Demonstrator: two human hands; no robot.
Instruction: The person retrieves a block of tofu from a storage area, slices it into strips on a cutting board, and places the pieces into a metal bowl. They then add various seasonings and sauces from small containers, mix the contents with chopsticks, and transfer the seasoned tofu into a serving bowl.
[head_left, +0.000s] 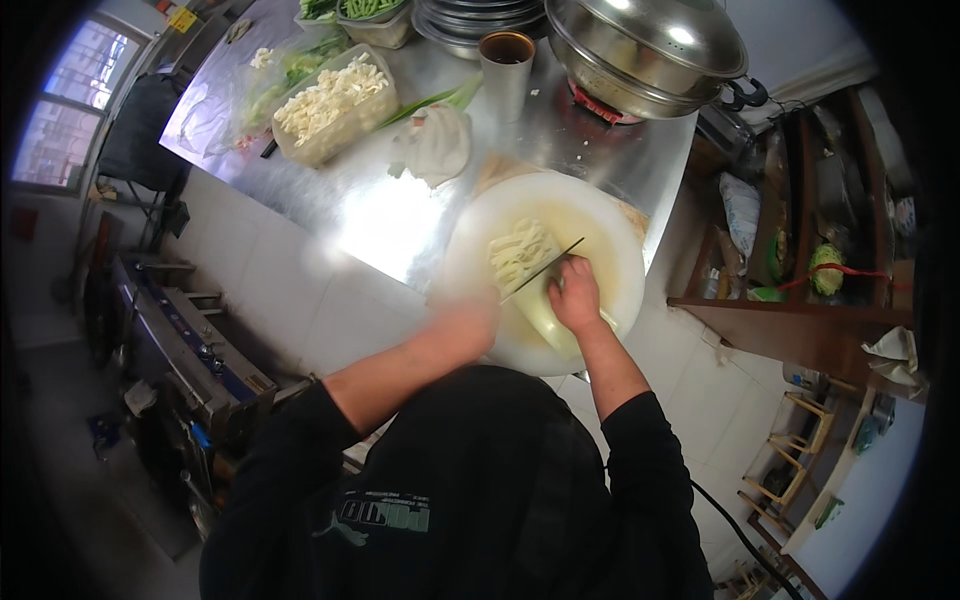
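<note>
A round white cutting board lies near the table's edge in front of me. My left hand, blurred, is closed at the near end of a kitchen knife, whose blade I see almost edge-on. My right hand presses down on a pale green piece of vegetable, fingertips close to the blade. Across the blade from that hand, a small heap of pale green cut strips rests on the board. The knife's handle is hidden in my left hand.
On the metal table stand a plastic tub of cauliflower florets, a metal cup, and a lidded steel pot. A crumpled whitish bag lies nearer. Wooden shelves stand to the right.
</note>
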